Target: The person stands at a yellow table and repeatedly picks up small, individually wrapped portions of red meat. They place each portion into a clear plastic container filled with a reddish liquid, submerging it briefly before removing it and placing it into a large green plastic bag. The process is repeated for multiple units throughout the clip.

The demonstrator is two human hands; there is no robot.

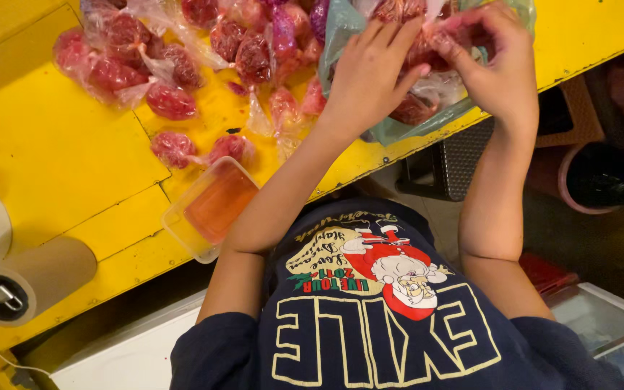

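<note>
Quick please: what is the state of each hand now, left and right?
Left hand: fingers bent, resting on a clear plastic bag of red pieces.
Right hand: pinching the same bag's top.

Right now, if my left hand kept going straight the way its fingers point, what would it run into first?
Your left hand already rests on the greenish plastic bag, fingers pointing toward the table's far side. Going straight on, it would press into the small red packets inside that bag, which your right hand is also working. Depth is hard to judge.
</note>
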